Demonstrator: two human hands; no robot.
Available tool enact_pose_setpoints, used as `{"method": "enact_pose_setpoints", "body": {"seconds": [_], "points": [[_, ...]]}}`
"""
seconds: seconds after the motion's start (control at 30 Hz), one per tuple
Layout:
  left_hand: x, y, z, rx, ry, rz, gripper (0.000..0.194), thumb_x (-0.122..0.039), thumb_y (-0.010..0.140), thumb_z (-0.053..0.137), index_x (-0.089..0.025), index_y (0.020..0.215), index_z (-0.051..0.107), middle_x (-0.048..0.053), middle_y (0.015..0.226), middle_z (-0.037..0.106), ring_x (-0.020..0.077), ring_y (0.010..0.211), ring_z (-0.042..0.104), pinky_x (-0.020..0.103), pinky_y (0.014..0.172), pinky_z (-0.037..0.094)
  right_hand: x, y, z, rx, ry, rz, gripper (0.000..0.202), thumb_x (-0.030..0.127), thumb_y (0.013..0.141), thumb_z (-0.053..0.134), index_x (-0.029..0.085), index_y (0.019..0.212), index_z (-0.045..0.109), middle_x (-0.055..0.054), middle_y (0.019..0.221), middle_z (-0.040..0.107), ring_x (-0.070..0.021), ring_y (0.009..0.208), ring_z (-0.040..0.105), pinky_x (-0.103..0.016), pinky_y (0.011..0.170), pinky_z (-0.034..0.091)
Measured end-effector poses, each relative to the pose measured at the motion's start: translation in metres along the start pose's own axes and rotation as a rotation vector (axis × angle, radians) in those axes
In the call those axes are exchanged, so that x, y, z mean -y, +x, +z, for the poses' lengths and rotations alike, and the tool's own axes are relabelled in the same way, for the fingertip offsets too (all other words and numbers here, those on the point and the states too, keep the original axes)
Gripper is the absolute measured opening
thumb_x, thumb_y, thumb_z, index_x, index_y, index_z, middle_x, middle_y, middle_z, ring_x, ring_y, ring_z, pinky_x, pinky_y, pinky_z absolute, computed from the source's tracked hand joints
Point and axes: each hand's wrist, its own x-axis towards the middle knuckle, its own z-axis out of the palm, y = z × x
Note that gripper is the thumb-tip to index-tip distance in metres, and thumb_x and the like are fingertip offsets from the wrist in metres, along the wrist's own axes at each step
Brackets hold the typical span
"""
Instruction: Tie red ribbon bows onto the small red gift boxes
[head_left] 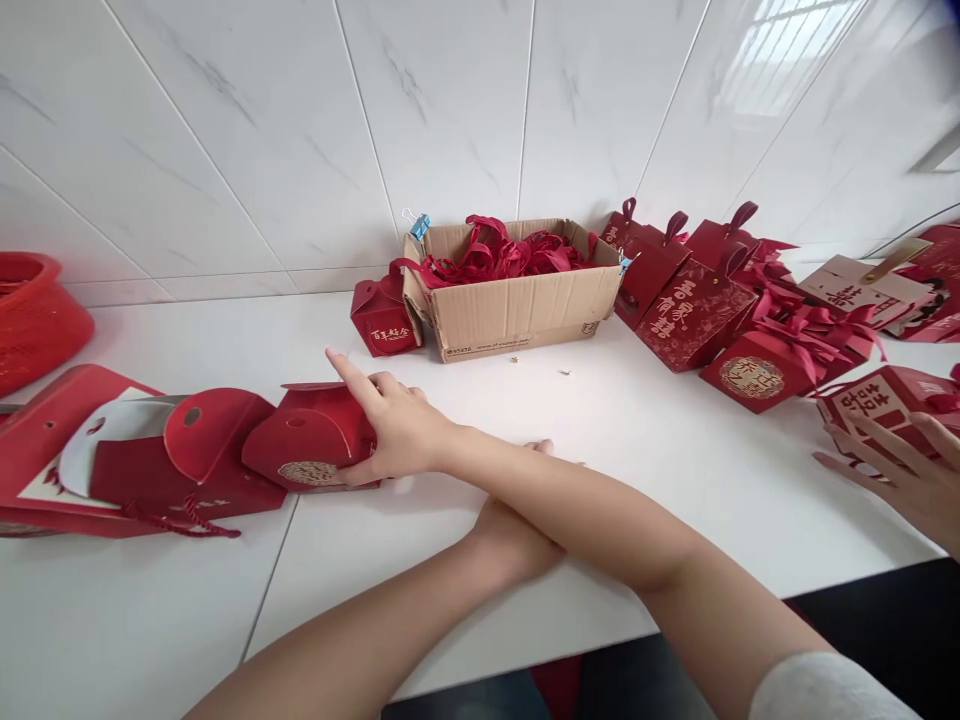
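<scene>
My right arm crosses over my left one. With the thumb on its front and the other fingers at its back edge, my right hand [409, 430] grips the right end of a red gift box [289, 440] with a gold round emblem; the index finger sticks out. Mostly covered by my right forearm, my left hand [517, 535] rests on the white table, and only a few fingertips show past the forearm. It looks loose and holds nothing visible. Left of the gripped box lie a red box with a rounded flap [225, 440] and a flatter red box with a cord [135, 465].
A cardboard box [525, 315] of red ribbons [517, 255] stands by the tiled wall, with a small red box [386, 315] beside it. Several finished red boxes [690, 310] fill the right side. Another person's hand [907, 470] touches one. A red basket [37, 320] stands far left.
</scene>
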Motion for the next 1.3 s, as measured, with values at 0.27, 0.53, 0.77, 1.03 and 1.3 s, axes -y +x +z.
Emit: {"method": "enact_pose_setpoints", "body": {"seconds": [0.27,0.53,0.77,1.03,1.3], "points": [[0.0,0.005,0.001,0.036,0.162,0.012,0.046,-0.044,0.091,0.044,-0.024,0.131,0.05,0.017,0.136,0.041,0.0402,0.127,0.035,0.062,0.102,0.031,-0.056,-0.083,-0.066,-0.234,-0.032,0.201,0.116,0.052,0.066,0.073,0.029,0.151,-0.003,-0.018,0.132,0.039,-0.0328,0.117,0.046,-0.053,0.095,0.04],[0.001,0.003,0.007,-0.004,0.208,0.048,0.048,-0.044,0.093,0.04,-0.024,0.136,0.046,0.016,0.138,0.037,0.0378,0.126,0.035,0.058,0.101,0.033,-0.098,-0.144,-0.132,-0.669,-0.457,0.328,0.078,0.06,0.079,0.056,0.024,0.144,0.031,-0.017,0.129,0.047,-0.0359,0.123,0.042,-0.06,0.102,0.029],[0.002,0.002,0.004,0.082,0.17,0.009,0.05,-0.044,0.094,0.034,-0.023,0.139,0.044,0.02,0.142,0.034,0.0406,0.13,0.032,0.062,0.104,0.029,-0.125,-0.038,-0.222,-0.623,-0.424,0.515,0.029,0.04,0.085,0.056,0.013,0.092,0.065,-0.01,0.083,0.063,-0.0245,0.082,0.061,-0.044,0.079,0.048],[0.004,0.0,0.005,0.048,0.131,0.023,0.049,-0.045,0.093,0.037,-0.025,0.136,0.046,0.018,0.14,0.036,0.0384,0.128,0.035,0.061,0.102,0.033,-0.158,0.004,-0.226,-0.453,-0.361,0.862,0.016,0.024,0.07,0.073,0.013,0.067,0.061,-0.012,0.071,0.061,-0.0306,0.085,0.061,-0.046,0.079,0.048],[0.003,0.0,0.001,0.092,0.135,-0.001,0.051,-0.047,0.093,0.034,-0.026,0.139,0.043,0.017,0.144,0.034,0.0398,0.132,0.032,0.063,0.104,0.03,-0.133,-0.019,-0.231,-0.785,-0.242,0.644,0.025,0.025,0.085,0.048,0.012,0.101,0.062,-0.013,0.097,0.067,-0.0216,0.089,0.065,-0.035,0.075,0.053]]}}
